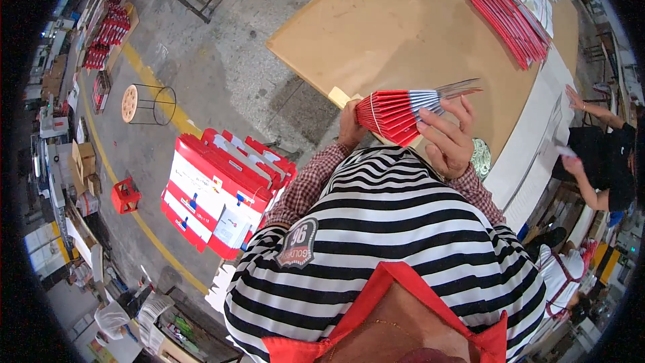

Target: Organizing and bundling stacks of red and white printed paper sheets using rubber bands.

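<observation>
A bundle of folded red card pieces is held up at the table's near edge, in front of my chest. Its pleated edges fan out, a pale band or string runs around its left part, and its right part is grey-blue with thin dark strips sticking out. My left hand grips the bundle's left end, with its fingers partly hidden behind it. At the other end, my right hand has its fingers stretched and apart, the fingertips close to the grey-blue part. Whether they touch it I cannot tell.
A brown-topped table spreads ahead, with a pile of flat red pieces at its far right. A coil of pale green string lies by my right wrist. Red-and-white boxes stand left. A person in black works at right.
</observation>
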`<state>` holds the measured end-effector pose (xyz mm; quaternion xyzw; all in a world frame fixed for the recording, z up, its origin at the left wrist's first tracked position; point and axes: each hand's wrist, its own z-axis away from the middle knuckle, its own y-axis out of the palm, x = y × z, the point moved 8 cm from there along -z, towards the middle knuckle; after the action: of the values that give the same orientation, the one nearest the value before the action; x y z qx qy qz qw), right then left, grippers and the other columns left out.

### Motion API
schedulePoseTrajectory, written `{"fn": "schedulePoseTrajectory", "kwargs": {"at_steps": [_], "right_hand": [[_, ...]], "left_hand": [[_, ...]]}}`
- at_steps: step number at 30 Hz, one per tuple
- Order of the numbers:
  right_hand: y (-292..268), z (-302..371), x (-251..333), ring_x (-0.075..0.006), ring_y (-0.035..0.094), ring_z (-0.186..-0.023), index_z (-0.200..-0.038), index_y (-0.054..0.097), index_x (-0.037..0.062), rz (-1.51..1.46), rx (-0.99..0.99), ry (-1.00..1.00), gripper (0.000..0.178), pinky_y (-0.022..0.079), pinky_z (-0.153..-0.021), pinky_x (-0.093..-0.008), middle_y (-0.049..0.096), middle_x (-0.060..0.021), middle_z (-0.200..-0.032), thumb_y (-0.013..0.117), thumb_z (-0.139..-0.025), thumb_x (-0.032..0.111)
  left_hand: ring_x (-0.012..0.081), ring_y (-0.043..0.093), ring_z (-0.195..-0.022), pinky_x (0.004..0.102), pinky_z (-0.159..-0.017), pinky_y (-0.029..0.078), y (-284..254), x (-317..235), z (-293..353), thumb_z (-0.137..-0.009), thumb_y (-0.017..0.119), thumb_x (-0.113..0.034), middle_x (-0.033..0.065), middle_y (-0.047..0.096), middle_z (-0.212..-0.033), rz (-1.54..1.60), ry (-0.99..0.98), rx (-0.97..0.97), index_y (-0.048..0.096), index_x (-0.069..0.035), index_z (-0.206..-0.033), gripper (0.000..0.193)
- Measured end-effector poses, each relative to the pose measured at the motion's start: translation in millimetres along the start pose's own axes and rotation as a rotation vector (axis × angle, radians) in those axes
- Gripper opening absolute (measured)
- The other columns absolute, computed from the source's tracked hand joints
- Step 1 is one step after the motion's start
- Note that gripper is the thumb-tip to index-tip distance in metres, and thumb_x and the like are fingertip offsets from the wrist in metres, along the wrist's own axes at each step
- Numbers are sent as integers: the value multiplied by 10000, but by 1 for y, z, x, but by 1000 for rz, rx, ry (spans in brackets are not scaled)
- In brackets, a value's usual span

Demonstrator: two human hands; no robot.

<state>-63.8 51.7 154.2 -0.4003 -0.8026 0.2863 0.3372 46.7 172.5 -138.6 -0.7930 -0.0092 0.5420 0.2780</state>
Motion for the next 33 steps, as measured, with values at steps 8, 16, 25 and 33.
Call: {"fn": "schedulePoseTrajectory", "kwargs": {"at_steps": [8, 16, 25, 33], "right_hand": [[3, 0, -4, -236, 510, -981, -995, 640, 92, -84, -45, -2, 280, 282, -959, -459, 606, -50, -1024, 599, -734, 184], [9, -14, 3, -222, 466, -876, -1030, 627, 83, 16, -25, 59, 336, 321, -883, -432, 547, -49, -904, 618, -715, 199], [7, -22, 5, -229, 476, -813, -906, 622, 79, 15, -119, 99, 242, 329, -774, -390, 518, -54, -834, 631, -664, 79], [8, -27, 4, -219, 482, -837, -912, 609, 93, 47, -95, 67, 244, 324, -799, -381, 577, -35, -1018, 627, -671, 62]], "left_hand": [[349, 475, -962, 404, -815, 383, -4, -9, -1, -693, 663, -168, 165, 514, -983, 65, -5, -57, 465, -38, -1048, 427], [356, 471, -965, 407, -821, 383, 3, 1, 0, -677, 672, -144, 168, 508, -976, 79, -26, -1, 452, -40, -1065, 458], [353, 483, -963, 405, -830, 389, -1, -4, 0, -666, 680, -152, 170, 517, -1001, 104, -11, -21, 461, -33, -1055, 462], [351, 487, -975, 411, -842, 394, 11, 20, 1, -638, 711, -175, 176, 526, -1012, 316, -155, -27, 465, -25, -1047, 501]]}}
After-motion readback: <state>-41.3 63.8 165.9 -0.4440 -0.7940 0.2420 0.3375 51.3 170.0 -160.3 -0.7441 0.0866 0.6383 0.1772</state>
